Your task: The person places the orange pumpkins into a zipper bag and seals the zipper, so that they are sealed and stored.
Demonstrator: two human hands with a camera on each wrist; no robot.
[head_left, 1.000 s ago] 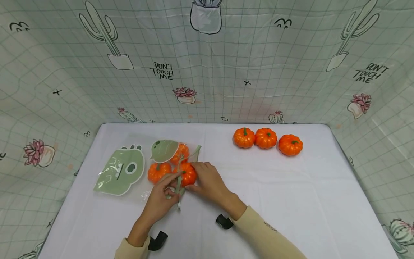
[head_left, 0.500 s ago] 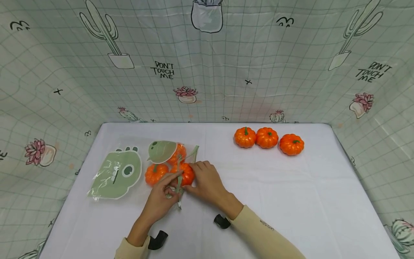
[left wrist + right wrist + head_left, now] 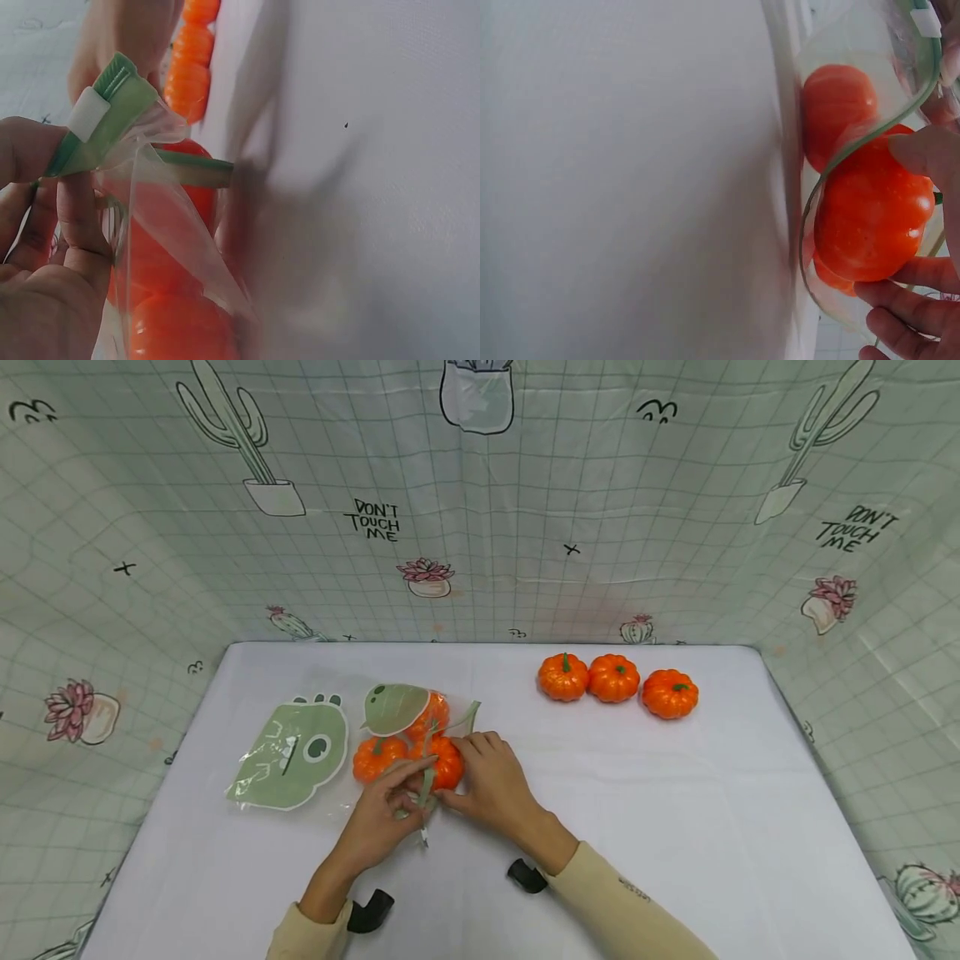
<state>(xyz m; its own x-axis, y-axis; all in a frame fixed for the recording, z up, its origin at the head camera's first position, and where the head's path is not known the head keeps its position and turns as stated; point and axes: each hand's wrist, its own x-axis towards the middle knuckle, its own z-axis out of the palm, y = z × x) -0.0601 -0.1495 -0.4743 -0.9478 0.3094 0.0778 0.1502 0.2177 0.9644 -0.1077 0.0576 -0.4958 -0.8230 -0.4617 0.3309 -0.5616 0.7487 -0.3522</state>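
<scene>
A clear zip bag [image 3: 296, 756] printed with a green cartoon creature lies on the left of the table, its mouth towards the right. My left hand [image 3: 384, 814] pinches the bag's green zip edge [image 3: 120, 142] between thumb and fingers, beside the white slider [image 3: 88, 114]. At the open mouth my right hand [image 3: 495, 781] holds a small orange pumpkin [image 3: 874, 214], thumb on one side and fingers on the other. The green rim curves around this pumpkin, which looks partly inside. Deeper in the bag sit two more pumpkins, one of them [image 3: 378, 758] at the left, another [image 3: 433, 714] behind.
Three more pumpkins stand in a row at the table's back right: a left one [image 3: 562, 677], a middle one [image 3: 613, 678] and a right one [image 3: 670, 694]. A printed curtain [image 3: 480, 527] hangs behind the white table [image 3: 637, 827].
Both hands, the bag and the pumpkins at it shifted slightly left, then back to the right. The holds of both hands look the same. The row at the back stayed put.
</scene>
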